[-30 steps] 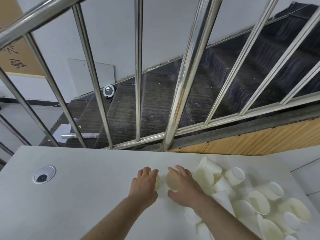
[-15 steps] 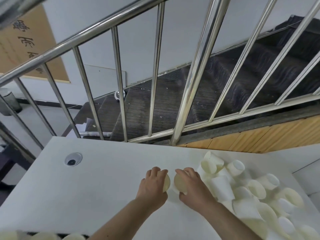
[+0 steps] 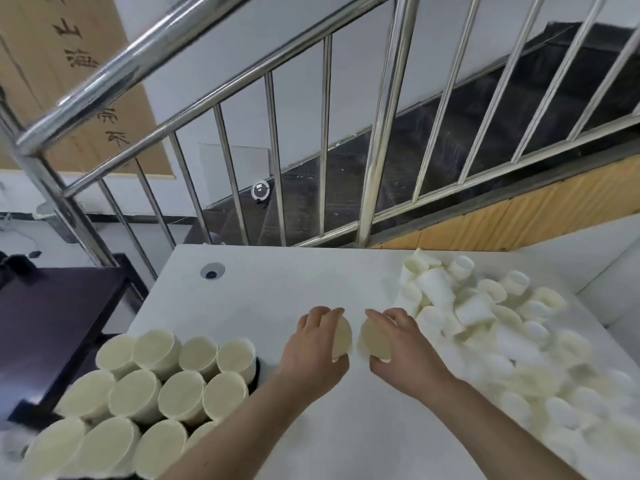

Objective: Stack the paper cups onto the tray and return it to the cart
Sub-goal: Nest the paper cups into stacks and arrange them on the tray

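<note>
My left hand (image 3: 317,348) curls over a paper cup (image 3: 341,337) that lies on its side on the white table (image 3: 263,292), fingers over the top of it and thumb underneath. The cup's long axis runs left to right, and its open mouth faces right, toward my other hand. My right hand (image 3: 401,344) grips a second cup (image 3: 375,337) the same way, also on its side, with its mouth turned left. So the two mouths face each other across a narrow gap near the middle of the table, and the cups do not touch.

To my right a loose pile of cups (image 3: 491,327) sprawls over the table, tipped in every direction, some on their sides and some showing their mouths. The pile reaches right up beside my right hand. The nearer part of it is blurred, so I cannot tell how those cups lie.

At the lower left, standing cups (image 3: 166,386) are packed in close rows, mouths up, their long axes vertical. A dark tray (image 3: 255,375) shows only as a thin edge under them at the table's left side. Just beyond that edge sits a dark cart (image 3: 52,323), lower than the table.

A round cable hole (image 3: 212,271) is set in the table's far left corner. Behind the table runs a steel railing (image 3: 381,133) with a dark staircase (image 3: 433,143) beyond it.
</note>
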A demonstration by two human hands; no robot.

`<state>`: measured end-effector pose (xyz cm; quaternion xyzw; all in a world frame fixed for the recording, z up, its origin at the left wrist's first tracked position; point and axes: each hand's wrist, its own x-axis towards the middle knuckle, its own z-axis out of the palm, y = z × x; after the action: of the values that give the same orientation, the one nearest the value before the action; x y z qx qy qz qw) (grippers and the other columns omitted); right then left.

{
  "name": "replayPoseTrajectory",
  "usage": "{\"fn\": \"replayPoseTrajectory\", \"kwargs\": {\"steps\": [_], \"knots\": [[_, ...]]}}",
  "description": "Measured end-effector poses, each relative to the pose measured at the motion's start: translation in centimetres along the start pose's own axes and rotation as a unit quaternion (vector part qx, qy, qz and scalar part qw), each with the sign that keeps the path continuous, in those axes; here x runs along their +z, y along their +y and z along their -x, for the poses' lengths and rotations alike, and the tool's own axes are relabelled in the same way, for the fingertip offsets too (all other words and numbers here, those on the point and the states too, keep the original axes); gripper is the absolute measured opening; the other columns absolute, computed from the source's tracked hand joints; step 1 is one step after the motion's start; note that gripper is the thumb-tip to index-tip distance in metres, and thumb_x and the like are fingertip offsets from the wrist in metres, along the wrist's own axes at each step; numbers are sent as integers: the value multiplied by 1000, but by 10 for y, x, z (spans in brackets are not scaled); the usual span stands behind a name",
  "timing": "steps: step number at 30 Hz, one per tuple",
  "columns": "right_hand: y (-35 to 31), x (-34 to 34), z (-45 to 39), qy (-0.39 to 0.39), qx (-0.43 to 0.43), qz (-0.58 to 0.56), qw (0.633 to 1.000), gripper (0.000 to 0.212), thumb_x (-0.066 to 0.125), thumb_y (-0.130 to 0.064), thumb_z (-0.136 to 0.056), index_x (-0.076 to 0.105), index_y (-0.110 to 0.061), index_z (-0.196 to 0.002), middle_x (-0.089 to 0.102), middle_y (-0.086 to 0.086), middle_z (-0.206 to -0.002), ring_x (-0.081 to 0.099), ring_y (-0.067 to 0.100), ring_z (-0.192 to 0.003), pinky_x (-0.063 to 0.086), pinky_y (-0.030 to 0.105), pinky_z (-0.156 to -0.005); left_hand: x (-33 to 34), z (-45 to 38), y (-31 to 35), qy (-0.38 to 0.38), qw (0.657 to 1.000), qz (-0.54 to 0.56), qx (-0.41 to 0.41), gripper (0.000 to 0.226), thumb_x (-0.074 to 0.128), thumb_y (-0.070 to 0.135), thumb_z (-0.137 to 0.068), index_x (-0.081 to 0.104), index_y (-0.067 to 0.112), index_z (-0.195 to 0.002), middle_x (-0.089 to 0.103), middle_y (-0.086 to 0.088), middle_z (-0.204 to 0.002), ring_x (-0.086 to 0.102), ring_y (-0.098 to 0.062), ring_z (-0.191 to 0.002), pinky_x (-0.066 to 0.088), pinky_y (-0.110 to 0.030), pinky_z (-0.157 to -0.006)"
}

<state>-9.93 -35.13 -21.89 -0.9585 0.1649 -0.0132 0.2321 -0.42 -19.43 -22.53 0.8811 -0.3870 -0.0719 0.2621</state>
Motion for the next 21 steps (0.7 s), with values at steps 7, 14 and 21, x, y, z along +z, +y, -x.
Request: {"fn": "replayPoseTrajectory", "kwargs": {"steps": [7, 14, 21], "knots": [[-52, 22, 69, -12, -36, -39, 999, 73, 59, -26, -86, 25, -32, -150, 27, -10, -138, 32, 10, -130, 42, 22, -97, -18, 112, -26, 38, 999, 23, 2, 69, 59, 34, -81, 32, 25, -144, 32, 9, -139, 37, -13, -127, 29, -12, -93], [-114, 58, 93, -34, -64, -55, 996, 70, 56, -27, -86, 25, -34, -149, 24, -12, -139, 30, 10, -131, 41, 21, -96, -58, 177, -83, 80, 994, 34, -73, 70, 68, 32, -78, 38, 30, -141, 32, 17, -131, 43, -6, -119, 34, -11, -89], [-178, 93, 74, -64, -65, -35, 995, 73, 54, -22, -85, 23, -32, -150, 25, -8, -141, 28, 13, -132, 43, 25, -96, -85, 188, -138, 52, 995, -3, -81, 72, 68, 32, -80, 33, 29, -144, 35, 12, -137, 37, -11, -124, 36, -16, -92]]}}
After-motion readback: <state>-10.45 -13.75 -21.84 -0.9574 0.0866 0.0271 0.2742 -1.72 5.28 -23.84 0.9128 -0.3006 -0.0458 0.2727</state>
